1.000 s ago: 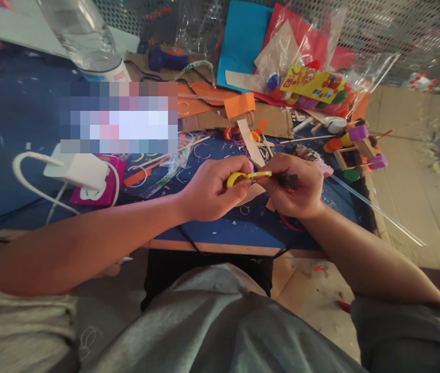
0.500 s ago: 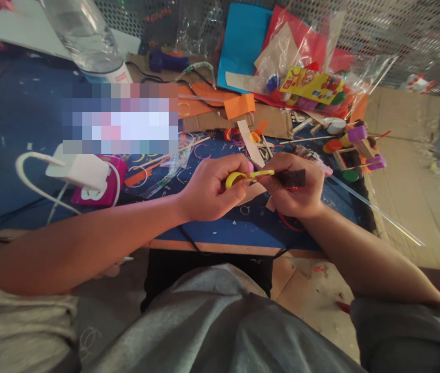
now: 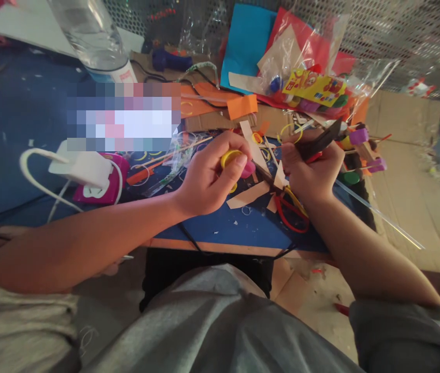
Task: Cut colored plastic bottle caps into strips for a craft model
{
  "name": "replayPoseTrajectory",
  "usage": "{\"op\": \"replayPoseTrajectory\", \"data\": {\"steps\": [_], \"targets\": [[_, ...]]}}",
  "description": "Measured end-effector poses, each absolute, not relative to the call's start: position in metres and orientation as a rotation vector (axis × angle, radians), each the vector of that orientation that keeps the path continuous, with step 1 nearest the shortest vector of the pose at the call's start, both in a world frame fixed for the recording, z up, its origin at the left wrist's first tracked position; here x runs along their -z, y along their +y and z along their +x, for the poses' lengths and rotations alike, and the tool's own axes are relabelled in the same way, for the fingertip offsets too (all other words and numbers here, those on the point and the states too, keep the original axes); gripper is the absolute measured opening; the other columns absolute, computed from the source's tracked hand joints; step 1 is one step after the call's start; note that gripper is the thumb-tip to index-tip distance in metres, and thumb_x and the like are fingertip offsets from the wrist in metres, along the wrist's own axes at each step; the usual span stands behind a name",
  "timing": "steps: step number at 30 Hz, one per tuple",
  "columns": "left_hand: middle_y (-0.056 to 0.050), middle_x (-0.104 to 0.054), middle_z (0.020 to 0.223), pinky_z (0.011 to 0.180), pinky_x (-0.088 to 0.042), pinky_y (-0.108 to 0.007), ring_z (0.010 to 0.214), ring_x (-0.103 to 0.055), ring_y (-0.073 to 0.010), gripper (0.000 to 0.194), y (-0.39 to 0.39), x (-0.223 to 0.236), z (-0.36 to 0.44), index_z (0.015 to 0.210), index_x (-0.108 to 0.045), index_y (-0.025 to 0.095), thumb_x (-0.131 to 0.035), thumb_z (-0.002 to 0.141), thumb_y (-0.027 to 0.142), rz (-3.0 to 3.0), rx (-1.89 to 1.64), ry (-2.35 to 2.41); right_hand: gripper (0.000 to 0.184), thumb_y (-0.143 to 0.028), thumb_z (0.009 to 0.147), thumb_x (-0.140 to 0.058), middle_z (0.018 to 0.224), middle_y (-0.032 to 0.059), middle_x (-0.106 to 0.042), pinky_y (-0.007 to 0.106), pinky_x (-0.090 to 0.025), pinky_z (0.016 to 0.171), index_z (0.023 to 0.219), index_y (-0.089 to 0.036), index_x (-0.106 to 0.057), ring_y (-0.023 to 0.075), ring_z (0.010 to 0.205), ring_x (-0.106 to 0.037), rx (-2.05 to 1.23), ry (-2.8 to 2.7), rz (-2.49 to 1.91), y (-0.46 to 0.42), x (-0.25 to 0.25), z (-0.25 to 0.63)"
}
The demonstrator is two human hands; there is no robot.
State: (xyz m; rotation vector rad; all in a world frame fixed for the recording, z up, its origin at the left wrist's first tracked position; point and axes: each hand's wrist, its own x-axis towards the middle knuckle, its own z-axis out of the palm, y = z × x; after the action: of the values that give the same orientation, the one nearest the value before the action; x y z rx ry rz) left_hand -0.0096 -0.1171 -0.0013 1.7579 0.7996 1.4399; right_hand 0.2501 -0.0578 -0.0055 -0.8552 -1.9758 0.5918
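Observation:
My left hand (image 3: 215,173) is closed around a yellow plastic cap (image 3: 227,156), with a rounded pink piece (image 3: 248,170) showing beside the fingertips. My right hand (image 3: 313,168) grips a black-and-red utility knife (image 3: 323,139), its dark handle pointing up and right; the blade is too blurred to make out. A thin yellow ring (image 3: 301,133) shows just above the right fingers. Below that hand, scissors (image 3: 287,227) with red handles lie on the blue tabletop. Strips of beige card (image 3: 247,195) lie between the hands.
A water bottle (image 3: 101,44) and a white plug on a magenta socket block (image 3: 121,168) stand left. Colored sheets (image 3: 245,44) and a plastic bag with a yellow label (image 3: 315,88) lie at the back. A small wheeled model (image 3: 363,147) sits right, beside cardboard (image 3: 406,181). Offcuts litter the middle.
My hands have moved apart; the right went right and slightly up with the utility knife. A thin yellow ring now shows near the right hand, and the scissors are uncovered.

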Motion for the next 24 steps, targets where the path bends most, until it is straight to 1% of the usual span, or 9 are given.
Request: {"op": "replayPoseTrajectory", "data": {"steps": [4, 7, 9, 12, 14, 17, 20, 22, 24], "targets": [[0.001, -0.061, 0.080, 0.064, -0.048, -0.033, 0.068, -0.056, -0.0157, 0.050, -0.110, 0.009, -0.009, 0.119, -0.069, 0.028, -0.055, 0.116, 0.076, 1.735, -1.442, 0.897, 0.054, -0.071, 0.094, -0.095, 0.106, 0.0089, -0.085, 0.047, -0.065, 0.066, 0.130, -0.034, -0.082, 0.0334, 0.094, -0.083, -0.586, -1.979, -0.852, -0.065, 0.005, 0.242], [0.002, -0.059, 0.080, 0.062, -0.046, -0.033, 0.066, -0.051, -0.0151, 0.049, -0.105, 0.010, -0.009, 0.117, -0.067, 0.028, -0.055, 0.116, 0.076, 1.693, -1.436, 0.908, 0.044, -0.067, 0.099, -0.092, 0.102, 0.0075, -0.085, 0.045, -0.063, 0.064, 0.126, -0.033, -0.083, 0.0306, 0.088, -0.081, -0.515, -1.915, -0.869, -0.060, 0.016, 0.245], [0.002, -0.055, 0.080, 0.060, -0.044, -0.032, 0.064, -0.048, -0.0144, 0.048, -0.101, 0.011, -0.008, 0.115, -0.064, 0.028, -0.056, 0.116, 0.075, 1.647, -1.436, 0.895, 0.031, -0.061, 0.105, -0.087, 0.093, 0.0052, -0.083, 0.042, -0.058, 0.060, 0.116, -0.033, -0.085, 0.0252, 0.075, -0.076, -0.409, -1.777, -0.910, -0.055, 0.027, 0.247], [0.003, -0.050, 0.080, 0.059, -0.040, -0.032, 0.062, -0.044, -0.0144, 0.046, -0.096, 0.017, -0.008, 0.113, -0.060, 0.029, -0.056, 0.115, 0.075, 1.585, -1.419, 0.905, 0.027, -0.057, 0.103, -0.091, 0.091, 0.0037, -0.084, 0.040, -0.055, 0.058, 0.113, -0.032, -0.088, 0.0204, 0.065, -0.069, -0.368, -1.690, -0.964, -0.049, 0.038, 0.247], [0.002, -0.050, 0.080, 0.061, -0.041, -0.033, 0.065, -0.045, -0.0155, 0.048, -0.091, 0.023, -0.008, 0.112, -0.059, 0.029, -0.056, 0.115, 0.077, 1.590, -1.417, 0.949, 0.029, -0.056, 0.102, -0.092, 0.092, 0.0037, -0.084, 0.040, -0.059, 0.059, 0.119, -0.032, -0.089, 0.0206, 0.065, -0.069, -0.396, -1.697, -0.973, -0.049, 0.038, 0.246], [0.000, -0.055, 0.084, 0.068, -0.044, -0.034, 0.072, -0.051, -0.0181, 0.052, -0.085, 0.033, -0.011, 0.110, -0.056, 0.029, -0.053, 0.114, 0.080, 1.651, -1.411, 1.044, 0.033, -0.049, 0.100, -0.093, 0.093, 0.0045, -0.084, 0.045, -0.069, 0.071, 0.126, -0.029, -0.089, 0.0260, 0.078, -0.078, -0.437, -1.758, -0.951, -0.051, 0.033, 0.245], [0.000, -0.058, 0.084, 0.072, -0.045, -0.036, 0.076, -0.055, -0.0197, 0.050, -0.082, 0.037, -0.014, 0.106, -0.056, 0.028, -0.053, 0.116, 0.077, 1.751, -1.352, 1.107, 0.038, -0.039, 0.097, -0.093, 0.107, 0.0076, -0.088, 0.051, -0.074, 0.090, 0.132, -0.027, -0.088, 0.0322, 0.102, -0.084, -0.432, -1.851, -0.953, -0.053, 0.025, 0.243], [0.000, -0.061, 0.083, 0.077, -0.047, -0.036, 0.079, -0.059, -0.0205, 0.042, -0.083, 0.034, -0.016, 0.104, -0.058, 0.027, -0.060, 0.117, 0.067, 1.840, -1.296, 1.135, 0.040, -0.034, 0.097, -0.091, 0.119, 0.0095, -0.089, 0.055, -0.073, 0.100, 0.135, -0.026, -0.087, 0.0344, 0.112, -0.085, -0.422, -1.919, -0.950, -0.055, 0.021, 0.242], [-0.001, -0.066, 0.087, 0.082, -0.050, -0.037, 0.083, -0.062, -0.0206, 0.026, -0.086, 0.029, -0.017, 0.107, -0.060, 0.026, -0.065, 0.116, 0.050, 1.914, -1.250, 1.159, 0.036, -0.033, 0.098, -0.090, 0.129, 0.0109, -0.090, 0.057, -0.071, 0.110, 0.133, -0.025, -0.088, 0.0361, 0.122, -0.085, -0.429, -2.000, -0.916, -0.058, 0.017, 0.240]]}}
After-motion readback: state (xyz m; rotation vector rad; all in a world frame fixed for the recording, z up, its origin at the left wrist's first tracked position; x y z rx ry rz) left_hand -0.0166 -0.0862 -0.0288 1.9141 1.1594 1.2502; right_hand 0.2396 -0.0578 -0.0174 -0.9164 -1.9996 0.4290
